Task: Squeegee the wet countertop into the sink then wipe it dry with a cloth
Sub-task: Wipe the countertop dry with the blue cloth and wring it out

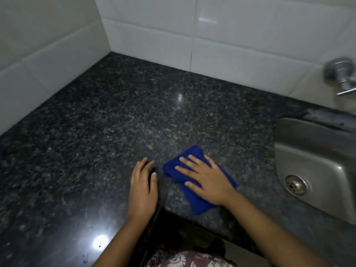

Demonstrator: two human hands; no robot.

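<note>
Here the right hand (206, 180) lies flat-fingered on the cloth (194, 202); left hand (141, 189) too blurred to tell.

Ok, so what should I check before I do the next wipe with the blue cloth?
1. Right hand flat on the blue cloth, fingers spread: ok.
2. Cloth lying on the countertop, close to its front edge: ok.
3. Room to wipe leftward: not ok, the left hand sits right beside the cloth.
4. Sink in view to the right of the cloth: ok.
5. Countertop dry: cannot tell, it shines but no water shows clearly.
6. Dark blurred thing by the left thumb: cannot tell what it is or whether it is held.
</note>
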